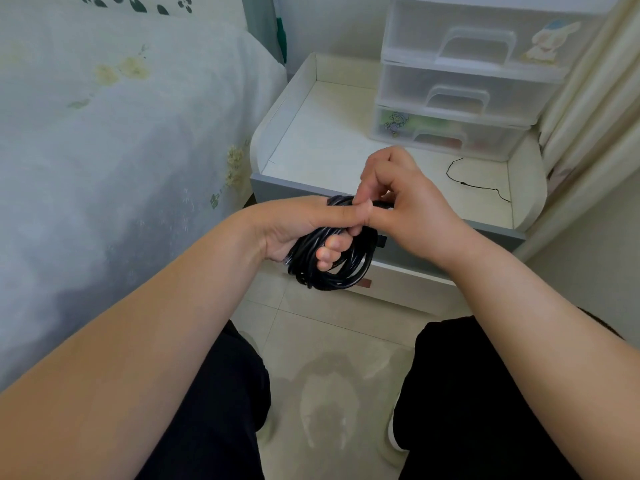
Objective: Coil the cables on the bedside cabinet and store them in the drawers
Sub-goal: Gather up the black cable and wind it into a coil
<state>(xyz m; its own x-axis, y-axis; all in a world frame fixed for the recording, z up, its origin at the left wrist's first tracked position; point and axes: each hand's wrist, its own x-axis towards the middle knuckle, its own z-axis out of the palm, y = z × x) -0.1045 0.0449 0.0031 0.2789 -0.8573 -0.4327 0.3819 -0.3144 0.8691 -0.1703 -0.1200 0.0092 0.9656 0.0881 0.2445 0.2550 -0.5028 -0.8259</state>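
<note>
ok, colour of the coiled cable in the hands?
Black, glossy. The coiled cable shows clearly in the head view, held by the left hand.

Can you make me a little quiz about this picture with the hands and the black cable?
1. True or false: the black cable is wound into a coil.
2. Which hand has its fingers through the coil? A) left hand B) right hand C) neither
3. Fill in: a thin black cord lies on top of the bedside ______, in front of the plastic drawers.

Key: 1 true; 2 A; 3 cabinet.
</note>
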